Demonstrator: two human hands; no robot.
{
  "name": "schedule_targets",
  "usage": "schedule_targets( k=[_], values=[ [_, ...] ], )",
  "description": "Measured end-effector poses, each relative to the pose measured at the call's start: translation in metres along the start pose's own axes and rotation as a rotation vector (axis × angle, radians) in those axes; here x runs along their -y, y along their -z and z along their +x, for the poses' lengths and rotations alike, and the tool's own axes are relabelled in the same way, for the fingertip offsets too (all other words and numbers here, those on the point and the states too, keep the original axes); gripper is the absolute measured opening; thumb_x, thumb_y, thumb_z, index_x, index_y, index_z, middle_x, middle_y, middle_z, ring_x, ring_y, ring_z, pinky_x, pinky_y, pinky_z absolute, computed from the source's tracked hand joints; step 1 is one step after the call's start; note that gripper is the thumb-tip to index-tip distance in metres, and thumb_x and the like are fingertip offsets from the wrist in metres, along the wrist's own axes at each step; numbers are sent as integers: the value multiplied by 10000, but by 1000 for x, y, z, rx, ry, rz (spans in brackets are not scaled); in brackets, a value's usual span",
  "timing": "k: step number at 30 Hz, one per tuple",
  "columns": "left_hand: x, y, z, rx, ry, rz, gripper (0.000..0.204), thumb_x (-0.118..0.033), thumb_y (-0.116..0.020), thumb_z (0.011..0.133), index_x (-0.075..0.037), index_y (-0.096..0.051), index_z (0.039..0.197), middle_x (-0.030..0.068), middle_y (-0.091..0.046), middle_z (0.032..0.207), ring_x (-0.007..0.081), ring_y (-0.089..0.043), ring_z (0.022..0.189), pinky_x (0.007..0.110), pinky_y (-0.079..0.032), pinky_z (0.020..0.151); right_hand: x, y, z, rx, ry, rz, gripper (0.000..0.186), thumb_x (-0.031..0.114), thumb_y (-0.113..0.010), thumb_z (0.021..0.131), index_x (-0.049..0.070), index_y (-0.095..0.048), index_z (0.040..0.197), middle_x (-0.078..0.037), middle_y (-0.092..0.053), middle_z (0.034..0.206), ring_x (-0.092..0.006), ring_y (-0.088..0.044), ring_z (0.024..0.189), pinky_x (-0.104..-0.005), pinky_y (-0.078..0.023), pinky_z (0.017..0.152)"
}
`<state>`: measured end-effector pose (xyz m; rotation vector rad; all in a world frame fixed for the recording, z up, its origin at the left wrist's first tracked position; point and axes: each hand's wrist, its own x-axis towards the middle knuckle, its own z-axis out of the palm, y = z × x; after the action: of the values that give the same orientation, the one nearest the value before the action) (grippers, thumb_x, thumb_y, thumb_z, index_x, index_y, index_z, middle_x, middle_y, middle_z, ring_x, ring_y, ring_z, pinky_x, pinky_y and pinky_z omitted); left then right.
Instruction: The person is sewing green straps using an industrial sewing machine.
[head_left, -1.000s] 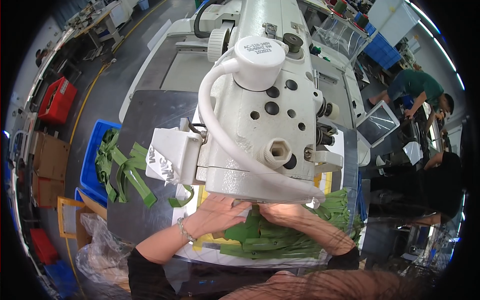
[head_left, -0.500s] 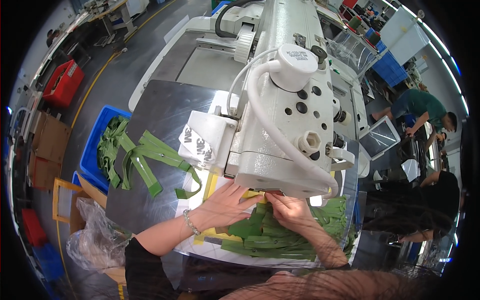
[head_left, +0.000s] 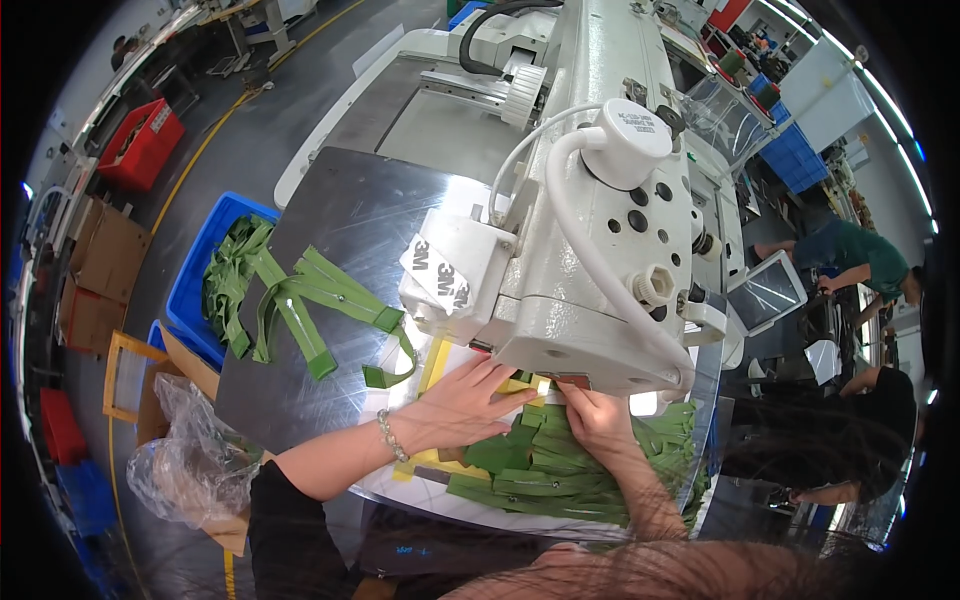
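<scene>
My left hand point(head_left: 466, 404) lies flat with fingers stretched over a yellow-edged template point(head_left: 436, 366) beneath the head of a white sewing machine point(head_left: 590, 330). Its fingertips reach close to the machine's stitching area. My right hand point(head_left: 604, 420) is closed, thumb and fingers pressed together just right of that spot; what they pinch is hidden. Between and below both hands, many green fabric straps point(head_left: 545, 462) are spread in overlapping layers on the worktable. A bright lit spot shows between the two hands' fingertips.
More green straps point(head_left: 320, 300) trail over the metal tabletop point(head_left: 350, 200) from a blue bin point(head_left: 200, 275) at left. A clear plastic bag point(head_left: 190, 460) sits by a cardboard box at lower left. A tilted screen point(head_left: 768, 290) and other people stand at right.
The view has shifted slightly, so the machine appears farther right. My right fingertips have drawn a little to the right, widening the gap to my left hand, which stays flat.
</scene>
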<state>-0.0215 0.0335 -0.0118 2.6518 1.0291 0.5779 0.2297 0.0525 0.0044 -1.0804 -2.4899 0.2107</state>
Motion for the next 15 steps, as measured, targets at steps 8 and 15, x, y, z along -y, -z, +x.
schedule_targets(
  k=[8, 15],
  values=[
    [1, -2, 0, -32, -11, -23, 616, -343, -706, 762, -157, -514, 1317, 190, -413, 1319, 313, -443, 1186, 413, -341, 1048, 0, 1, 0, 13, -10, 11, 442, -86, -620, 667, 46, -674, 1085, -99, -678, 977, -281, -659, 892, -399, -498, 844],
    [0, 1, 0, -11, 1, -23, 605, -341, -714, 755, -150, -528, 1298, 192, -406, 1330, 310, -444, 1187, 411, -343, 1047, 1, -2, -1, -3, -9, -1, 444, -82, -621, 674, 48, -670, 1096, -106, -680, 976, -280, -670, 886, -386, -520, 815]
  ],
)
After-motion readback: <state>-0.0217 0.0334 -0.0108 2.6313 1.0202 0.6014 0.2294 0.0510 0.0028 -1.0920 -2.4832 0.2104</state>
